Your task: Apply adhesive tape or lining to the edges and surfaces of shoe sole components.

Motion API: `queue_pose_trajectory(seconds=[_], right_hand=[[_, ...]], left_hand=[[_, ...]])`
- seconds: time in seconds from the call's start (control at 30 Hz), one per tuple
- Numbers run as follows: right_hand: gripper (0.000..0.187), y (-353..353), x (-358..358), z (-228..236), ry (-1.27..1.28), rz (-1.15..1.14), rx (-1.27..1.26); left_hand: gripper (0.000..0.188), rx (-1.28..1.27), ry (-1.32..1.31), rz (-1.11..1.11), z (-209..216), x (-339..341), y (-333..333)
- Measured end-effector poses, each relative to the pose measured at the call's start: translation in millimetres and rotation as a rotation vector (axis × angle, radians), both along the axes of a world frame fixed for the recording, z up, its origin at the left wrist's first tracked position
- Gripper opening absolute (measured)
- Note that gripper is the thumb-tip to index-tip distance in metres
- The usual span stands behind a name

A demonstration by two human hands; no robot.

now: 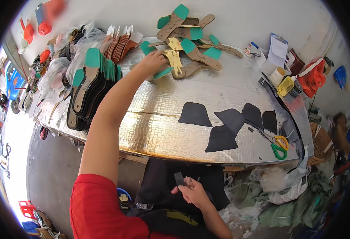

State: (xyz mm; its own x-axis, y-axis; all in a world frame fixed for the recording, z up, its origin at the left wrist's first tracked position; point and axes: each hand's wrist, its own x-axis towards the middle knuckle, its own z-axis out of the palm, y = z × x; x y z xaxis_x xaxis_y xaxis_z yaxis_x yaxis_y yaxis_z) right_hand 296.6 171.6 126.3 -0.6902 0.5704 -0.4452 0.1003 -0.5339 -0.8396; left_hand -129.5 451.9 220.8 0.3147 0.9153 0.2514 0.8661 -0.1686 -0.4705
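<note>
In the head view, the left hand (154,63) rested at the loose pile of green-ended insoles (188,46) in the frame's upper centre, its fingers bent, though whether they gripped one I could not tell. At lower centre, the right hand (192,192) pinched a small dark strip (179,179) between thumb and fingers.

Yellow pieces (174,59): dark printed marks, too blurred to read, near the surface's (163,95) far edge.
Brown insoles (201,58): small dark marks, on those just beside the yellow pieces, likewise unreadable.
</note>
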Motion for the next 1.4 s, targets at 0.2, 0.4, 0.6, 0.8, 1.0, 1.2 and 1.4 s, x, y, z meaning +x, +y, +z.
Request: queue_pose_trajectory(seconds=[0.2, 0.4, 0.6, 0.8, 1.0, 1.2, 1.4], right_hand=[[0.014, 2.4, 24.8, 18.2, 0.036, -0.103, -0.041], [0.016, -2.8, 28.5, 21.8, 0.115, -0.224, -0.005], [0.014, -14.8, 20.4, 26.5, -0.008, -0.244, 0.153], [0.014, -15.4, -0.2, 36.7, 0.027, -0.18, 0.345], [0.016, 18.8, -54.9, 55.1, 0.064, -0.309, 0.56], [0.024, 61.8, -98.9, 55.6, 0.205, -0.379, 0.518], [0.015, 73.1, -66.0, 48.2, 0.003, -0.447, 0.665]], left_hand=[[0.014, -0.194, 0.133, -0.053, 59.2, 21.6, -5.4], [0.018, -0.023, -0.272, 0.213, 62.2, 63.9, -48.2], [0.021, -0.022, -0.451, 0.443, 53.9, 96.6, -69.1], [0.029, -0.053, -0.678, 0.655, 74.3, 76.7, -103.0], [0.031, 0.086, -0.836, 0.64, 83.6, 62.2, -146.8], [0.032, 0.068, -1.359, 0.402, 45.7, 101.6, -199.7], [0.03, -0.606, -2.543, 0.184, 37.9, 101.7, -232.0]])
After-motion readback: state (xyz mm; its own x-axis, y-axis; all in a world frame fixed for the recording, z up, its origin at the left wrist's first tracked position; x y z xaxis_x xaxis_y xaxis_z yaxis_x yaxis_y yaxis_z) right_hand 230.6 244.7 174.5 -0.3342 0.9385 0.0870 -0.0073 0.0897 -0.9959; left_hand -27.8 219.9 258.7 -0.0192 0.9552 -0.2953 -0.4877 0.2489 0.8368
